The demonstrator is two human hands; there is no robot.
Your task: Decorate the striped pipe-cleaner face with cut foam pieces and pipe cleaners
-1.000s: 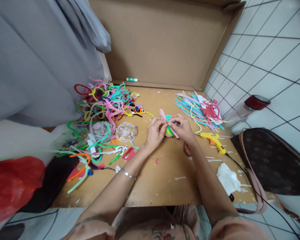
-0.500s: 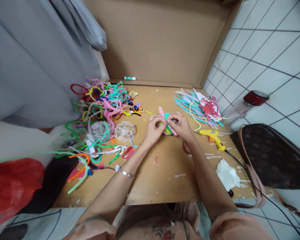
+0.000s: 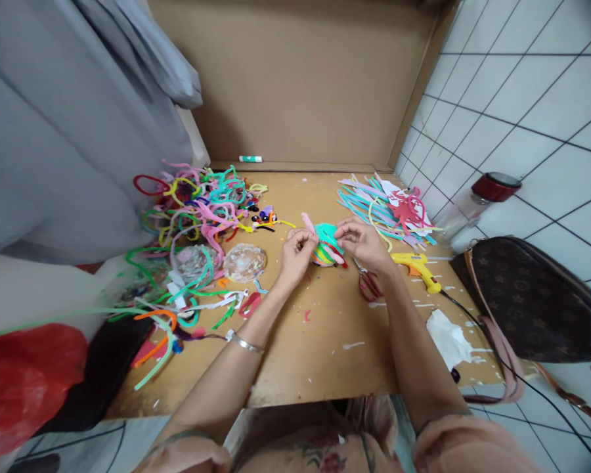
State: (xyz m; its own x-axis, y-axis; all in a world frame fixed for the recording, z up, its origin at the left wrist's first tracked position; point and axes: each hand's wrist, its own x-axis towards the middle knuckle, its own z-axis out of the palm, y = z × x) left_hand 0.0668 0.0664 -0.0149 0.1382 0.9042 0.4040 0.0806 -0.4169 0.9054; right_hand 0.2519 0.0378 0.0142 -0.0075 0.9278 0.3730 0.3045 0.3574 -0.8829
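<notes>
Near the middle of the table lies a rounded craft piece of pipe cleaners, turquoise on top with yellow, green and red bands below. My left hand is closed in a pinch on a fuzzy pink pipe cleaner, whose end sticks up past the fingertips. Another pink end slants across the craft piece's lower right. At the turquoise side is my right hand, its thumb and fingers a little apart with nothing visible between them. Whether its fingertips touch the piece is hard to tell. Red-handled scissors lie beneath the right wrist.
Tangled pipe cleaners and a clear round dish occupy the left. To the right are a pipe-cleaner bundle, a yellow glue gun with its cord, a bottle, crumpled tissue and a brown handbag.
My right hand has loosened its pinch and moved off the craft piece's middle to the right, uncovering the turquoise top. My left hand still pinches, and the scissors show more.
</notes>
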